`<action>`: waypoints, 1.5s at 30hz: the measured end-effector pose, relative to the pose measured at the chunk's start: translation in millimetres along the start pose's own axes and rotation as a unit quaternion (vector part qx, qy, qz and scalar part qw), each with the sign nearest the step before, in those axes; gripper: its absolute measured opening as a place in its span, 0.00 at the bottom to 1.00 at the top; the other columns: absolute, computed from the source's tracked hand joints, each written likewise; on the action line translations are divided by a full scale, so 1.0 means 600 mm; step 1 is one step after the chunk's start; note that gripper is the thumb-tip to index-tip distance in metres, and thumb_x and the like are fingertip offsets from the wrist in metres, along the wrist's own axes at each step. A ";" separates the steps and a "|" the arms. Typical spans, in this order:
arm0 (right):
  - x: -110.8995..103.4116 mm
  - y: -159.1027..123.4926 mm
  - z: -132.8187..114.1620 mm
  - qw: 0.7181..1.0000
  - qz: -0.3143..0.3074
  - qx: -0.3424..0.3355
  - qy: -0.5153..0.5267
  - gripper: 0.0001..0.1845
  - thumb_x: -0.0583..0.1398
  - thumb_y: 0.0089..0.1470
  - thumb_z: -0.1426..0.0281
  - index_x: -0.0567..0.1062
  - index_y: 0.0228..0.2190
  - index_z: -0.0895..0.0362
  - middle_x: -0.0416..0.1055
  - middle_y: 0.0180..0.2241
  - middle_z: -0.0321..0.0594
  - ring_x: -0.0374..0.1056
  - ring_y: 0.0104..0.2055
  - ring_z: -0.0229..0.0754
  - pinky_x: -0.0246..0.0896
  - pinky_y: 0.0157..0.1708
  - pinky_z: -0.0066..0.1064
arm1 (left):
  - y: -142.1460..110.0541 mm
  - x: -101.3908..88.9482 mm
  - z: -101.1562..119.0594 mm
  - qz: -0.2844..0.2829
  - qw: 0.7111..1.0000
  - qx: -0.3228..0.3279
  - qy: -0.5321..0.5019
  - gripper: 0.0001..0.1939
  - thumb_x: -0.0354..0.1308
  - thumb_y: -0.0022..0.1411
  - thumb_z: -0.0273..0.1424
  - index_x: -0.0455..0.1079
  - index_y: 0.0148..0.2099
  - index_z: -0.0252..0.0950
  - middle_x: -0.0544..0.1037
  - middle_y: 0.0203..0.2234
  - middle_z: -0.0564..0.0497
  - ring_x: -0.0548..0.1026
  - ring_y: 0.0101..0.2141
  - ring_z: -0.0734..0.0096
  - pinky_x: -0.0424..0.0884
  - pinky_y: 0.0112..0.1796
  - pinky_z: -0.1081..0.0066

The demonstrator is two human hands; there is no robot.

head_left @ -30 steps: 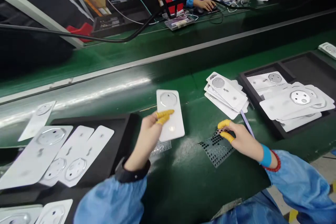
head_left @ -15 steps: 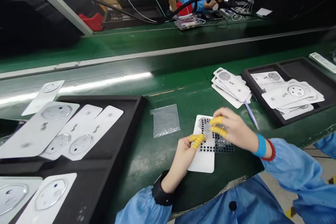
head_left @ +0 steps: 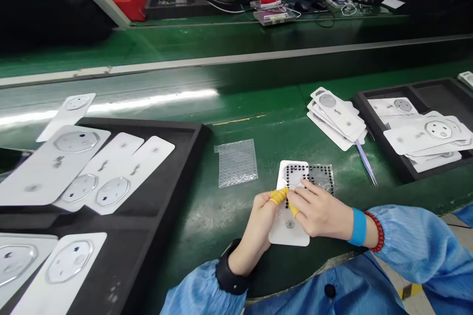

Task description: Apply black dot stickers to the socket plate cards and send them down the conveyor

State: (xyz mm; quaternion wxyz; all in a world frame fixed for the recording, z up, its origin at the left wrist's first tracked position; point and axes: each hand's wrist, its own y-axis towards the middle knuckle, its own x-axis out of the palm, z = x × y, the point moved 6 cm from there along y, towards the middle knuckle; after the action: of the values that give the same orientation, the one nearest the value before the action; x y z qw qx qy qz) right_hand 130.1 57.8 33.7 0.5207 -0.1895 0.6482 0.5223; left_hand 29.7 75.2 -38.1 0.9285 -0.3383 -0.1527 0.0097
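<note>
Bubble wrap (head_left: 236, 163) sits out to my left, then here's my left hand (head_left: 254, 229) meeting my right hand (head_left: 318, 214), yellow-cotted fingertips (head_left: 279, 196) together on the white panel (head_left: 290, 232), flat on the green bench (head_left: 199, 256). Can't tell if they're clamping anything! A black-dotted sheet (head_left: 320, 177) overlaps the panel's far end.
</note>
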 end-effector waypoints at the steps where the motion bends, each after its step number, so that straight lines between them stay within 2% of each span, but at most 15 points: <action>1: 0.001 0.004 -0.003 1.000 -0.007 -0.029 -0.003 0.19 0.51 0.58 0.82 0.71 0.19 0.58 0.74 0.30 0.48 0.66 0.28 0.40 0.71 0.41 0.42 | 0.000 -0.001 0.000 0.000 1.000 -0.002 0.000 0.03 0.56 0.36 0.29 0.64 0.18 0.34 0.65 0.12 0.58 0.60 0.14 0.80 0.56 0.16 0.78; 5: 0.006 0.017 0.006 0.996 -0.024 -0.088 0.015 0.19 0.51 0.57 0.82 0.70 0.19 0.57 0.70 0.24 0.40 0.62 0.24 0.39 0.70 0.43 0.42 | 0.003 -0.004 -0.001 0.005 1.000 0.002 -0.004 0.04 0.55 0.35 0.28 0.62 0.18 0.35 0.63 0.11 0.59 0.59 0.14 0.81 0.55 0.16 0.79; 7: 0.008 0.018 0.020 0.997 -0.022 -0.076 0.013 0.19 0.51 0.59 0.81 0.71 0.20 0.58 0.70 0.25 0.40 0.64 0.25 0.39 0.70 0.44 0.41 | 0.005 -0.006 0.000 0.013 1.000 0.009 -0.008 0.03 0.55 0.35 0.28 0.63 0.18 0.35 0.64 0.11 0.58 0.59 0.14 0.81 0.54 0.16 0.79; 10: 0.008 0.009 0.036 0.999 0.007 -0.033 0.010 0.18 0.51 0.60 0.81 0.72 0.21 0.60 0.74 0.32 0.45 0.68 0.31 0.39 0.70 0.45 0.37 | 0.004 -0.009 0.003 0.025 0.999 0.018 -0.018 0.02 0.54 0.35 0.27 0.65 0.18 0.34 0.65 0.11 0.58 0.60 0.14 0.80 0.55 0.16 0.79; 13: 0.007 -0.001 0.032 0.999 0.032 -0.024 0.009 0.19 0.52 0.59 0.83 0.71 0.20 0.60 0.75 0.34 0.48 0.69 0.33 0.40 0.69 0.47 0.38 | 0.002 -0.006 0.004 0.023 0.999 0.017 -0.032 0.03 0.53 0.33 0.27 0.65 0.18 0.34 0.65 0.10 0.58 0.59 0.14 0.81 0.57 0.17 0.79; 15: 0.013 -0.003 0.021 0.999 0.011 -0.047 0.009 0.19 0.52 0.59 0.82 0.70 0.19 0.59 0.75 0.33 0.48 0.69 0.32 0.41 0.69 0.45 0.41 | 0.000 -0.004 0.003 0.017 0.999 0.013 -0.041 0.03 0.53 0.33 0.27 0.65 0.18 0.34 0.65 0.11 0.58 0.60 0.14 0.81 0.57 0.17 0.79; 19: 0.026 0.000 0.006 0.990 -0.071 -0.117 0.021 0.16 0.53 0.57 0.81 0.71 0.20 0.58 0.74 0.32 0.45 0.66 0.29 0.41 0.69 0.43 0.42 | 0.001 -0.002 -0.001 0.003 0.999 0.004 -0.046 0.03 0.55 0.34 0.28 0.66 0.18 0.33 0.68 0.12 0.56 0.63 0.15 0.79 0.59 0.17 0.78; 24: 0.033 0.003 0.021 0.982 -0.112 -0.148 0.043 0.18 0.53 0.59 0.81 0.72 0.21 0.58 0.74 0.34 0.44 0.67 0.31 0.40 0.70 0.41 0.38 | 0.005 -0.003 -0.005 0.004 0.999 0.008 -0.042 0.04 0.56 0.33 0.28 0.65 0.18 0.33 0.67 0.12 0.57 0.62 0.15 0.79 0.58 0.17 0.79; 27: 0.035 0.002 0.038 0.984 -0.101 -0.134 0.061 0.18 0.52 0.62 0.81 0.72 0.23 0.60 0.75 0.36 0.45 0.68 0.33 0.39 0.70 0.37 0.34 | 0.007 -0.005 -0.003 0.017 0.999 0.017 -0.034 0.04 0.56 0.33 0.27 0.63 0.17 0.34 0.65 0.11 0.59 0.58 0.14 0.83 0.55 0.16 0.81; 30: 0.039 -0.008 0.044 0.988 -0.086 -0.116 0.061 0.16 0.51 0.63 0.80 0.73 0.26 0.62 0.76 0.39 0.47 0.70 0.33 0.38 0.71 0.32 0.30 | 0.007 -0.004 0.000 0.012 1.000 0.011 -0.020 0.04 0.58 0.35 0.28 0.64 0.17 0.35 0.66 0.10 0.58 0.60 0.13 0.81 0.56 0.15 0.79; 33: 0.039 -0.022 0.043 0.993 -0.050 -0.095 0.048 0.16 0.51 0.63 0.79 0.75 0.28 0.62 0.77 0.41 0.49 0.73 0.37 0.39 0.73 0.34 0.29 | 0.006 -0.001 0.002 0.007 1.000 0.013 -0.008 0.06 0.60 0.37 0.30 0.66 0.17 0.34 0.67 0.10 0.56 0.62 0.13 0.78 0.58 0.15 0.77; 37: 0.033 -0.034 0.035 0.993 0.002 -0.106 0.045 0.16 0.51 0.61 0.80 0.76 0.27 0.62 0.78 0.40 0.49 0.75 0.41 0.42 0.76 0.39 0.30 | 0.007 -0.001 0.001 0.013 0.999 0.029 0.001 0.09 0.62 0.38 0.32 0.65 0.17 0.34 0.66 0.11 0.57 0.61 0.13 0.80 0.57 0.16 0.79; 40: 0.034 -0.034 0.036 0.993 -0.017 -0.090 0.070 0.15 0.51 0.62 0.79 0.76 0.29 0.63 0.78 0.42 0.50 0.76 0.44 0.42 0.77 0.41 0.30 | 0.012 -0.004 -0.002 0.020 0.999 0.039 0.009 0.08 0.62 0.38 0.32 0.66 0.18 0.34 0.68 0.11 0.57 0.63 0.14 0.79 0.59 0.16 0.78; 43: 0.038 -0.040 0.045 0.992 -0.043 -0.039 0.116 0.14 0.50 0.65 0.76 0.75 0.34 0.63 0.76 0.48 0.53 0.74 0.50 0.42 0.76 0.44 0.31 | 0.020 -0.016 0.007 0.024 0.998 0.056 0.024 0.08 0.63 0.40 0.32 0.69 0.21 0.33 0.71 0.12 0.54 0.66 0.14 0.75 0.61 0.17 0.76; 45: 0.040 -0.050 0.057 0.984 -0.044 0.011 0.173 0.12 0.50 0.66 0.74 0.73 0.37 0.63 0.76 0.48 0.55 0.75 0.49 0.43 0.77 0.44 0.32 | 0.023 -0.033 0.022 0.031 0.996 0.080 0.038 0.08 0.66 0.42 0.31 0.72 0.24 0.32 0.76 0.16 0.50 0.71 0.17 0.71 0.64 0.18 0.75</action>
State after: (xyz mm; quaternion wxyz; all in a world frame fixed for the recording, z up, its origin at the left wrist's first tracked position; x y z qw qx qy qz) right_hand 161.2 83.5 1.5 0.4250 -0.3002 0.7251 0.4511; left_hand 8.4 91.9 -42.7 0.9569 -0.2680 -0.1057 0.0381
